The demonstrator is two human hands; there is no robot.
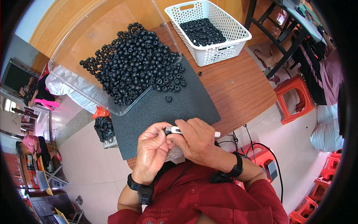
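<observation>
My left hand [151,151] pinches a small black round part [167,131] between thumb and fingers, just beyond the table's near edge. In my right hand [199,141] is a slim white-handled tool [175,130]; its front end meets the black part and its tail sticks out past my fingers. My grip hides the tool's exact kind. Ahead of both hands lies a dark textured mat [143,127], where many black round parts [138,65] with holes spill from a tipped clear plastic bin [80,31]. One loose part [168,99] sits nearer my hands.
A white perforated basket [212,56] with smaller black pieces stands at the far right of the wooden table [242,78]. Beside it lies a tiny black piece [200,73]. Red stools [294,99] and cables are to the right; a black bag [104,128] is left. Other people sit around.
</observation>
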